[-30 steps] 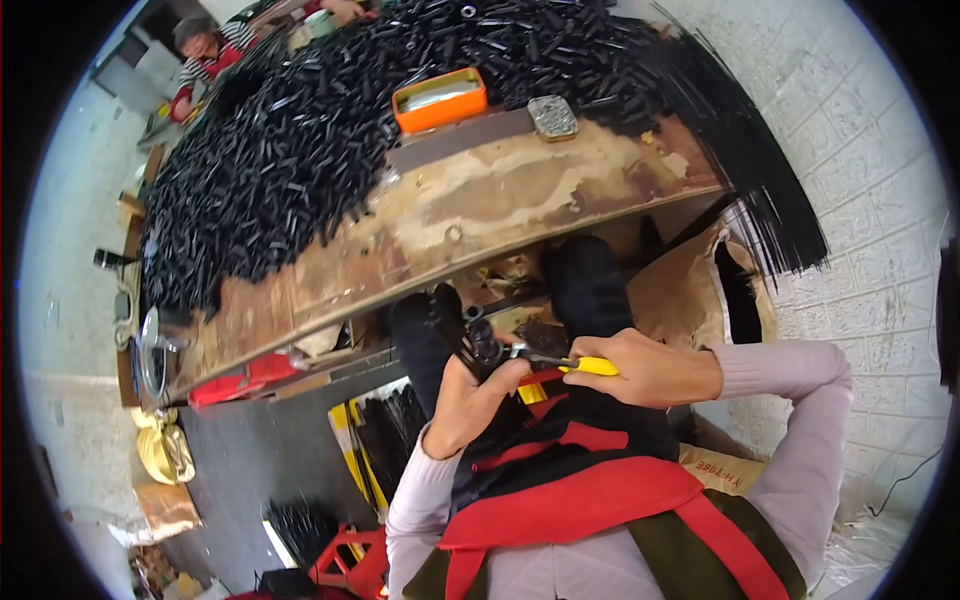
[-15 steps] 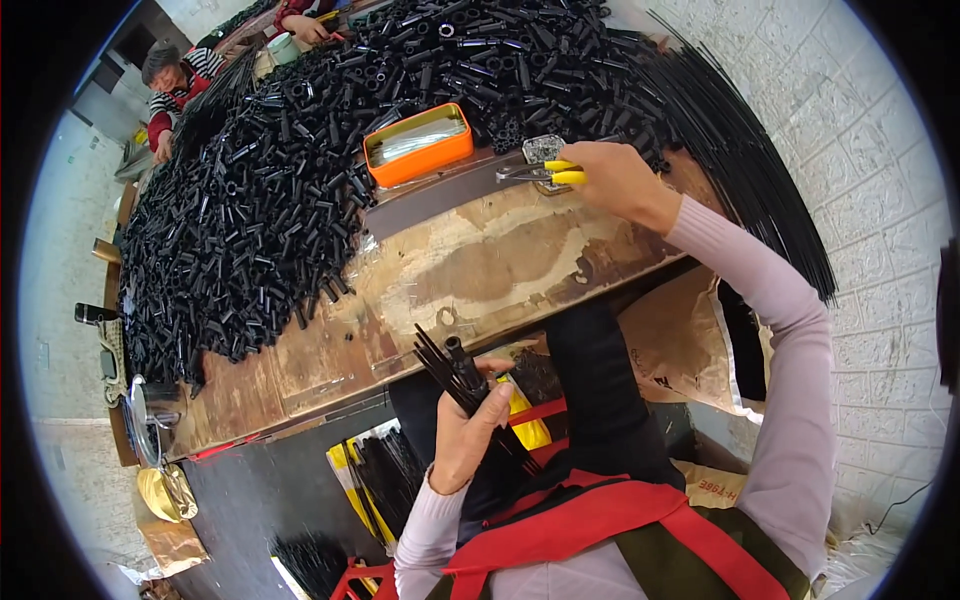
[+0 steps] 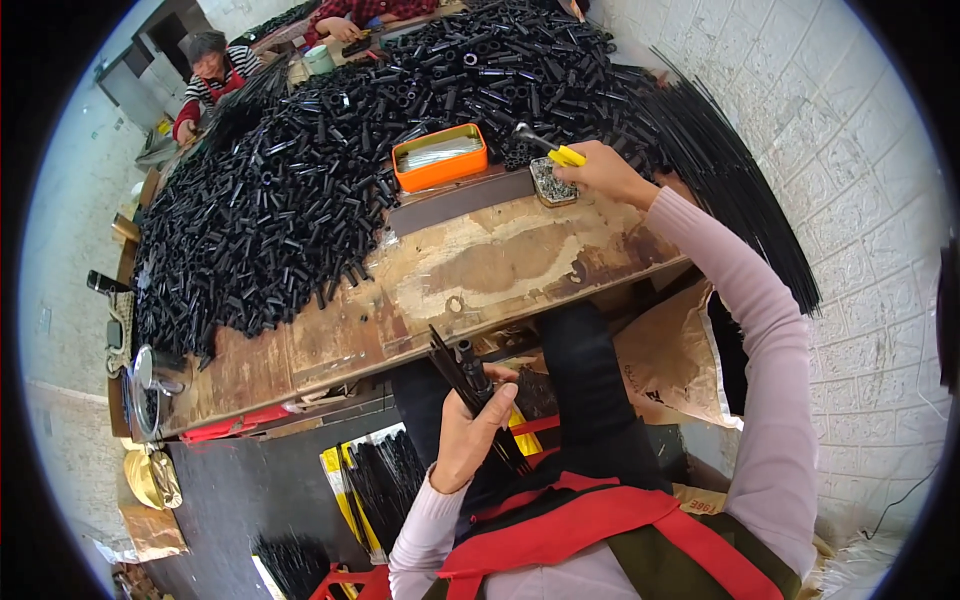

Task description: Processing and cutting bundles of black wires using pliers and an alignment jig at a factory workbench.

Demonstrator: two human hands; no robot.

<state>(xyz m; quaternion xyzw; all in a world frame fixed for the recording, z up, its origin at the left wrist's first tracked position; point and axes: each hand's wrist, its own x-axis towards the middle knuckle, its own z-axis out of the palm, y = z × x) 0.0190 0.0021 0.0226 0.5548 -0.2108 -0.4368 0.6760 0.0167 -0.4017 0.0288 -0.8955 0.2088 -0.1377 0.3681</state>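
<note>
Over my lap, my left hand is wrapped round several thin black rods and a short black tube with its end upward. My right hand reaches across the table and holds pliers by their yellow handles. The metal jaws angle up and left toward the black pile. Just beside those fingers is a small clear box of tiny metal pieces. My right fingertips overlap its edge; whether they touch the pieces I cannot tell. To its left stands an orange tin of thin pale strips.
A large heap of short black tubes covers the wooden table behind and left. Long black rods lie along the right wall. Two people sit across the heap. A brown sack stands beside my knee.
The view has shifted a little. The pliers have swung from pointing left to pointing up and left, and my right hand is now at the small box. My left hand keeps its grip.
</note>
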